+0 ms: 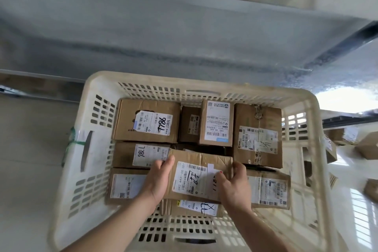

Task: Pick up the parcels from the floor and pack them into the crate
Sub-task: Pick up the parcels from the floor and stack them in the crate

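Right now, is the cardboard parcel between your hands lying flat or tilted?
Tilted. The brown cardboard parcel rests unevenly across the boxes beneath it inside the cream plastic crate, gripped at its sides by the left hand and right hand.

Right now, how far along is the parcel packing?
Mostly done: the crate already holds a layer of parcels, including the one marked 7786. In hand: left hand and right hand set a labelled parcel on top. Left: a few parcels on the floor at right.
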Demonstrator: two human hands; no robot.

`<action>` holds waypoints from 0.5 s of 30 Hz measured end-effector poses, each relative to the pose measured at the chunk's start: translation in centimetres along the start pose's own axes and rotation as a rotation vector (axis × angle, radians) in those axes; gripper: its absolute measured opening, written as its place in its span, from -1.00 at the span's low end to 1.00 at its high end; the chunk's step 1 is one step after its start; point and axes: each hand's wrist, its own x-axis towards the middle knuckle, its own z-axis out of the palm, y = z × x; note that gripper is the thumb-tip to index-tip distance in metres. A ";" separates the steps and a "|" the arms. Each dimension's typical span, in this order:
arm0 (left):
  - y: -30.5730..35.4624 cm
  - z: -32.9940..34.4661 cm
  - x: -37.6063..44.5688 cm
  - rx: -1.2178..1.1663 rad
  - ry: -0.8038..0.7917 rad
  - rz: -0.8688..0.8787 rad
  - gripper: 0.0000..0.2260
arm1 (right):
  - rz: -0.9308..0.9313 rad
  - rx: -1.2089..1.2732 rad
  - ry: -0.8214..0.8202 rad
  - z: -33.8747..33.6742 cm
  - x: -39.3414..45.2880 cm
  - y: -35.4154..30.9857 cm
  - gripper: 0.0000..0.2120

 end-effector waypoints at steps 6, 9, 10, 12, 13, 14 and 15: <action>-2.3 -0.8 -1.4 0.194 -0.071 -0.104 -0.11 | -0.055 -0.211 -0.085 0.0 -1.8 1.3 -0.34; -2.6 -0.9 -1.4 0.264 -0.110 -0.089 -0.15 | -0.047 -0.315 -0.166 -0.2 -2.2 1.6 -0.24; -2.6 -0.9 -1.2 0.278 -0.113 -0.102 -0.15 | -0.056 -0.344 -0.177 -0.2 -2.1 1.8 -0.23; -2.6 -1.0 -0.8 0.303 -0.120 -0.119 -0.13 | -0.060 -0.384 -0.189 -0.3 -1.9 1.7 -0.24; -2.7 -1.2 -0.4 0.316 -0.120 -0.116 -0.12 | -0.062 -0.398 -0.188 -0.3 -1.6 1.7 -0.25; -2.5 -1.2 -0.1 0.330 -0.112 -0.114 -0.11 | -0.063 -0.405 -0.181 -0.3 -1.3 1.7 -0.26; -2.3 -1.3 0.2 0.346 -0.092 -0.099 -0.10 | -0.062 -0.416 -0.166 -0.2 -1.0 1.6 -0.27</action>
